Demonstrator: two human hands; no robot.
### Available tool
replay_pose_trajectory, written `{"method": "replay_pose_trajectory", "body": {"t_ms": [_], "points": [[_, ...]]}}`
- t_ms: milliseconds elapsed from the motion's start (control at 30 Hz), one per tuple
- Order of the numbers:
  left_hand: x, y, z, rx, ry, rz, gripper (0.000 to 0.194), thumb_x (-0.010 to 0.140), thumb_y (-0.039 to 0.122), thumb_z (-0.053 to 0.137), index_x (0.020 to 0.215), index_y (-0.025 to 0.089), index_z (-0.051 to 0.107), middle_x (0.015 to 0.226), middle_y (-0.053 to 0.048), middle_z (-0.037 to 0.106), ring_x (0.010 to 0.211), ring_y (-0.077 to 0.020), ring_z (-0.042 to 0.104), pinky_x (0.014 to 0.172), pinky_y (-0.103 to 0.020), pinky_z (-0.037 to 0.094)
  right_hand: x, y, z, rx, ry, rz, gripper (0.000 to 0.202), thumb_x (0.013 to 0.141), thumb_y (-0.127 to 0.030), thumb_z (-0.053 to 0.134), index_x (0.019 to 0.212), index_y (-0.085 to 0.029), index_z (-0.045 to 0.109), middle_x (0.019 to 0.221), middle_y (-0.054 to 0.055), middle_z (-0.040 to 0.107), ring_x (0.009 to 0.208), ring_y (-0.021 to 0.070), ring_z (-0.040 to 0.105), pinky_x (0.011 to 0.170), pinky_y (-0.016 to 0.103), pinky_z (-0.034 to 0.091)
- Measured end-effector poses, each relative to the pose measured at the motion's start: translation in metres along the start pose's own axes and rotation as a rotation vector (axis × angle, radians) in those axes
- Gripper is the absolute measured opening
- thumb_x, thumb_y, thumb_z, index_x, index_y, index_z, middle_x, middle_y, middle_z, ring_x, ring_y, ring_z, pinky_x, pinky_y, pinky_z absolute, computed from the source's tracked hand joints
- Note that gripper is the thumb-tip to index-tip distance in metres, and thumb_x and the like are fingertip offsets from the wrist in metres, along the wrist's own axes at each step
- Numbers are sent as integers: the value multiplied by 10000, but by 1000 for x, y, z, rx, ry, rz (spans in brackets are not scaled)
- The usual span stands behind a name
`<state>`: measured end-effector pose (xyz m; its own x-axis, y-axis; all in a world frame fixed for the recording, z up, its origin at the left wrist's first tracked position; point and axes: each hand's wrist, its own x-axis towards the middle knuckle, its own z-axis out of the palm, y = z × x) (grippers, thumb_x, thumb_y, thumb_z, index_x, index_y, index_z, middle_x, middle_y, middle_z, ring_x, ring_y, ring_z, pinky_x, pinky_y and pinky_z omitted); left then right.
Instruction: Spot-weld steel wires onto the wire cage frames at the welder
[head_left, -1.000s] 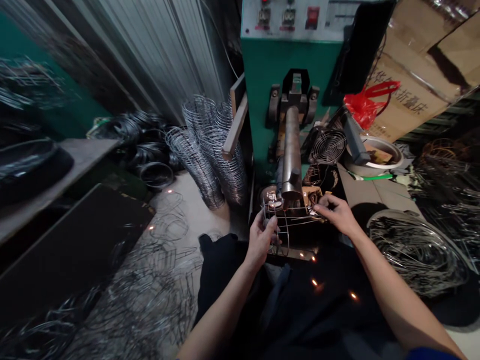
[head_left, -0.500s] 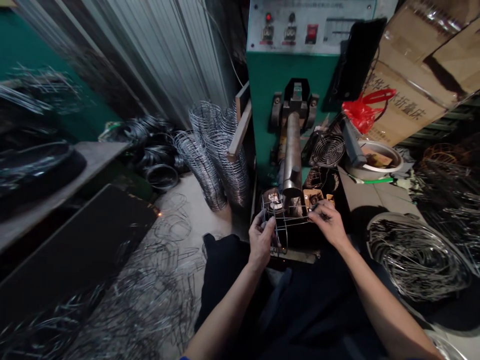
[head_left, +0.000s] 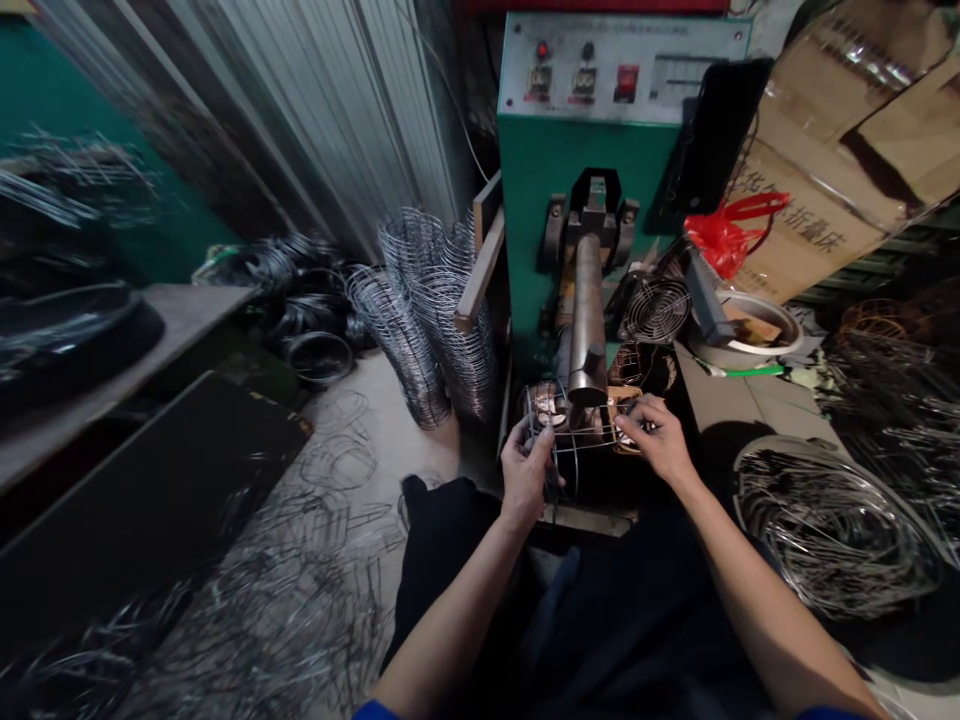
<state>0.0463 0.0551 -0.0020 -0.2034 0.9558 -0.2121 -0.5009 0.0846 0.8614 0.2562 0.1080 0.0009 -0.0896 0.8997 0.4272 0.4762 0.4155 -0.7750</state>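
Observation:
My left hand (head_left: pixel 526 466) is closed on the left side of a wire frame (head_left: pixel 575 462), a small grid of thin bent metal wire. My right hand (head_left: pixel 657 436) pinches the end of a thin wire that runs across to the frame's right side; the fingertips partly hide it. The frame is just below the blunt end of a thick metal cylinder (head_left: pixel 587 330) that juts from a green machine (head_left: pixel 529 220). Whether the wire touches the cylinder I cannot tell.
Tall stacks of wire rings (head_left: pixel 420 350) stand on the floor to the left. A round tub of wire pieces (head_left: pixel 832 530) lies at the right, with a white bowl (head_left: pixel 787 345) behind it. Loose wire frames (head_left: pixel 300 590) cover the floor at lower left. Cardboard boxes (head_left: pixel 795 190) lean at back right.
The view has tilted slightly, so the machine appears lower. The wire frame has shifted a little in my hands, and the small sparks seen earlier are gone. Both hands keep their hold.

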Motion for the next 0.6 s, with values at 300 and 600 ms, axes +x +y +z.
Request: {"method": "replay_pose_trajectory", "body": {"t_ms": [300,600], "points": [[9,-5,0,15,-17,-7,695,715,510,775,1243,141,514,520,111,483,321,-59,413,331,-198,436,5,1,2,-3,35,16,386,828,-458,694,591,-211,515,737,17,510,769,194,506,750,337,396],[-38,-3,-10,-46,10,-153,572,723,614,731,1080,212,534,562,99,471,377,-58,420,371,-173,409,-60,26,-25,82,148,268,471,877,-599,566,1159,-225,521,1141,115,638,1065,263,609,917,386,483]]}}
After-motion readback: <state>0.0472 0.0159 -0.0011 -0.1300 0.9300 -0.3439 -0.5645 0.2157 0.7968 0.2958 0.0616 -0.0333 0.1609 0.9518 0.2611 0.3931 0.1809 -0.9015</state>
